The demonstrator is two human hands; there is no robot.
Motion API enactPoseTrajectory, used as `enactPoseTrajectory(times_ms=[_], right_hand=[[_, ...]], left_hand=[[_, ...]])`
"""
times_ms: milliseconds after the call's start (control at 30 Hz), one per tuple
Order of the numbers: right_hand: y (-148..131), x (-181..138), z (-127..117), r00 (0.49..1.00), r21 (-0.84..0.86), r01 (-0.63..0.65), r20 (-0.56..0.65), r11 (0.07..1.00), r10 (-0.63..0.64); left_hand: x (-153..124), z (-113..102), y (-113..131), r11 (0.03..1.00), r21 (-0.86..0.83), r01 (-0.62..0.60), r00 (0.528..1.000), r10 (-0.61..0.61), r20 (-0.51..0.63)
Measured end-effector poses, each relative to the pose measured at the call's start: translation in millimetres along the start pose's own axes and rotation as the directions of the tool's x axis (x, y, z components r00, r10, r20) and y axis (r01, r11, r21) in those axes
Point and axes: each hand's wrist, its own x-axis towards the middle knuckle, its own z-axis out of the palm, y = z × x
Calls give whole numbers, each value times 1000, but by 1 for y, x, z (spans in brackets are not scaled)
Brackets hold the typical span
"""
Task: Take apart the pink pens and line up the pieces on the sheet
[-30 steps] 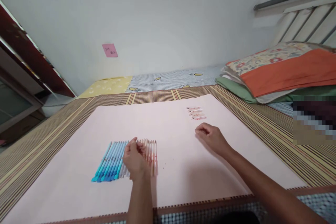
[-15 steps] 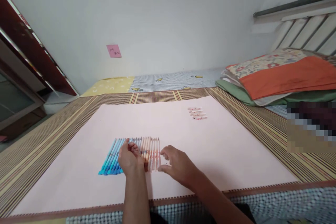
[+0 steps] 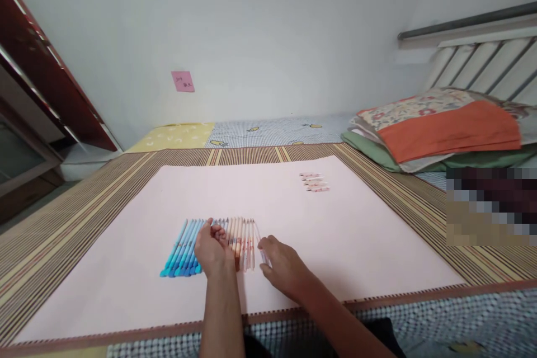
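On the pink sheet [image 3: 361, 251], a close row of slim pens lies side by side. Blue pens [image 3: 182, 249] form its left part, and peach and pale pens [image 3: 245, 240] its right. My left hand [image 3: 213, 249] rests over the middle of the row with its fingers curled in. What those fingers hold, if anything, is hidden. Just right of the row, my right hand [image 3: 281, 265] pinches a pale pen [image 3: 260, 243], tilted and slightly apart from the others. Several more pale pens [image 3: 314, 183] lie together near the sheet's far right.
A striped mat [image 3: 96, 201] lies under the sheet. Folded bedding [image 3: 448, 134], orange and floral on top, is piled at the right by a white slatted headboard [image 3: 482, 64]. A pink note [image 3: 183, 81] sticks to the wall behind.
My right hand has closed on the pale pen at the row's right end and drawn it slightly right, away from its neighbours. My left hand stays over the row.
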Motion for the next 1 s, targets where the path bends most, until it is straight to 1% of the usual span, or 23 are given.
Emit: enactPoseTrajectory(times_ms=[100,167,233,300,367,400,433,467,533,567,633,667,700,733,767,867,900,933,1000], right_hand=[[6,2,1,997,-81,-64,-55,995,60],[11,4,1,989,-150,-134,-90,980,122],[17,7,0,978,-173,-188,-126,967,168],[27,9,-4,963,-85,-215,-183,973,196],[42,13,-9,939,119,-209,-254,971,234],[50,15,-12,921,252,-196,-285,948,266],[59,18,-15,902,395,-175,-302,902,308],[67,21,-17,884,536,-148,-304,831,354],[81,28,-20,859,771,-70,-276,632,431],[85,31,-21,853,852,-21,-257,523,454],[90,35,-22,846,941,73,-234,331,478],[90,36,-22,843,959,108,-228,261,488],[89,37,-23,838,968,133,-223,211,497],[88,38,-23,834,972,152,-223,180,504],[86,38,-24,830,972,168,-229,164,508],[83,38,-26,827,961,223,-276,165,490],[82,39,-27,826,956,243,-293,165,481],[82,39,-28,826,952,258,-305,163,474],[82,39,-29,827,948,279,-319,154,464]], left_hand=[[-3,2,0,1000,7,27,999,-28,46],[-7,4,-1,998,46,41,992,-46,119],[-12,6,-3,993,101,55,976,-75,205],[-16,9,-6,985,157,70,954,-112,277],[-20,10,-9,975,207,78,933,-145,329],[-21,11,-10,970,229,80,924,-159,349],[-21,11,-12,965,249,83,915,-172,364],[-22,11,-14,959,269,87,907,-188,376],[-22,11,-17,941,323,97,893,-226,389],[-23,10,-18,927,362,98,885,-247,394],[-25,10,-20,884,463,71,870,-282,404],[-27,10,-20,856,516,41,862,-292,415],[-29,10,-21,826,564,1,850,-298,435],[-31,10,-21,794,606,-42,829,-311,464],[-33,10,-22,765,640,-79,796,-338,503],[-39,11,-26,712,688,-139,651,-458,605],[-41,11,-28,711,688,-149,622,-473,624],[-42,12,-30,715,681,-160,613,-468,636],[-44,13,-34,729,659,-186,633,-424,648]])
